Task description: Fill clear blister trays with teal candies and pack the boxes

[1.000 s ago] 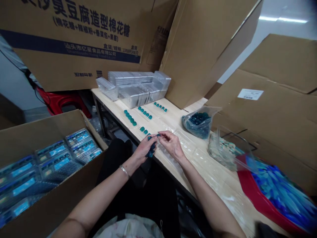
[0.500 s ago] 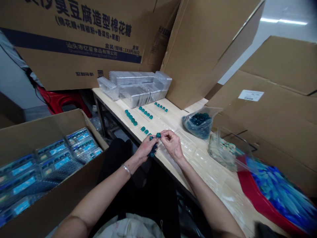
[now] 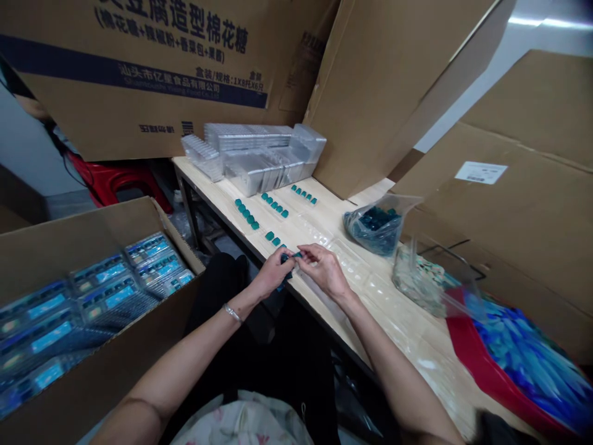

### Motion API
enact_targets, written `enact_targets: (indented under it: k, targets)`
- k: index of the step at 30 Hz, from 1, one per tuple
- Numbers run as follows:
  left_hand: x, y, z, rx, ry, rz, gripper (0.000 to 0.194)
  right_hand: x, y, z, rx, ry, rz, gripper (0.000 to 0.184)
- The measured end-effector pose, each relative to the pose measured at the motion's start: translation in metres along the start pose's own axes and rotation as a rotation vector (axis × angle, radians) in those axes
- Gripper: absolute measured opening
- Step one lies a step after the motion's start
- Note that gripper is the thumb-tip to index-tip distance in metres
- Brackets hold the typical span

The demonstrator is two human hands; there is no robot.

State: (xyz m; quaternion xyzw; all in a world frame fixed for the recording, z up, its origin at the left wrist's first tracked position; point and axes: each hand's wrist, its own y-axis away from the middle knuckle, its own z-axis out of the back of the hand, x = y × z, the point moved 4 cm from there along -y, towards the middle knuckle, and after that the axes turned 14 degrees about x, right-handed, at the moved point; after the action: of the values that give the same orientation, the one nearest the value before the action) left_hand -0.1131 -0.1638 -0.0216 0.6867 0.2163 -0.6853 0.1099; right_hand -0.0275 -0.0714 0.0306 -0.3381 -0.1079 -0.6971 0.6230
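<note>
Over the table's near edge, my left hand [image 3: 272,272] is closed around several dark teal cap-like pieces [image 3: 287,275], partly hidden by the fingers. Just to its right, my right hand [image 3: 327,270] pinches a single small teal piece [image 3: 298,254] between thumb and fingertips, close to the left thumb. Beyond the hands, a short row of teal pieces [image 3: 273,238] lies in a clear plastic tray, its near end covered by my left hand. Farther back are more teal rows, one at the left [image 3: 247,214], one in the middle [image 3: 275,205] and one at the right [image 3: 304,194].
Stacked clear plastic trays [image 3: 264,167] stand at the table's back. To the right are a bag of dark teal pieces [image 3: 377,225], a clear container with pale pieces [image 3: 419,281] and a red tray [image 3: 467,346] of blue items. A carton [image 3: 176,247] of packaged goods sits at left.
The teal piece between my hands has turned and now shows less behind my fingertips. Both hands stay close together at nearly the same place. The view has shifted slightly.
</note>
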Motion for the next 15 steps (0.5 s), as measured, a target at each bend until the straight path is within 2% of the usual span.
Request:
enact_targets:
  k: [2,4,8,11,13,15]
  targets:
    - [0.002,-0.001,0.002,0.006,-0.041,-0.030,0.009,0.003,0.001,-0.001,0.014,0.052,0.033,0.024]
    - [0.005,-0.001,0.004,0.011,-0.078,-0.052,0.009,0.001,0.001,-0.001,0.009,0.016,-0.004,0.022]
    - [0.009,-0.003,0.006,-0.005,-0.106,-0.045,0.010,-0.009,-0.002,-0.007,0.032,-0.221,-0.131,0.020]
    - [0.010,-0.001,0.009,-0.023,-0.040,-0.029,0.012,-0.015,-0.004,-0.011,0.060,-0.369,-0.184,0.021]
    - [0.012,0.002,0.013,-0.051,0.041,-0.006,0.015,-0.016,-0.005,-0.008,0.010,-0.331,-0.169,0.019]
    - [0.015,0.007,0.019,-0.096,0.108,0.018,0.020,-0.016,-0.007,-0.002,-0.067,-0.173,-0.100,0.017]
